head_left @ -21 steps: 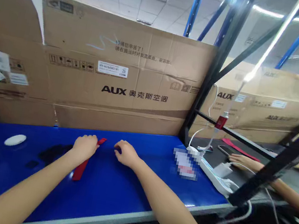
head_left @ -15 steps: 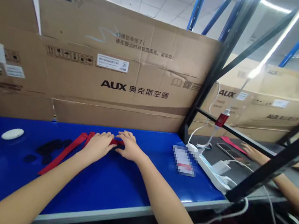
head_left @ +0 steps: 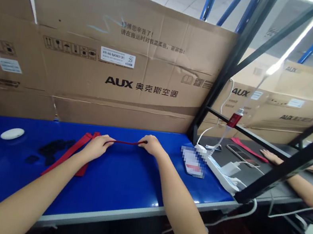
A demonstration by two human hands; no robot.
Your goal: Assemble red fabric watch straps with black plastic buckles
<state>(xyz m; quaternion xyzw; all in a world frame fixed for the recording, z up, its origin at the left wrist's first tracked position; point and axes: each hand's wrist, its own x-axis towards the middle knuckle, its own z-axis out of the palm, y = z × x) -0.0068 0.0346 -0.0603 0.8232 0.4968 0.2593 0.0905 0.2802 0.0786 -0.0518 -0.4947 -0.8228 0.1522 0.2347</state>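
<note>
Between left fingers and right fingers, clamped by both: red strap, long axis pretty much side to side, equally near either.

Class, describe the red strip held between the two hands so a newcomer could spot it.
Start at the big cardboard panel, then the blue tabletop before it. There the left hand and right hand hold a thin red strip between them. Unlike the red strips lying beside the left forearm, it runs nearly straight from hand to hand.

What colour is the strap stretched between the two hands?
Red, seen best in the head view.
</note>
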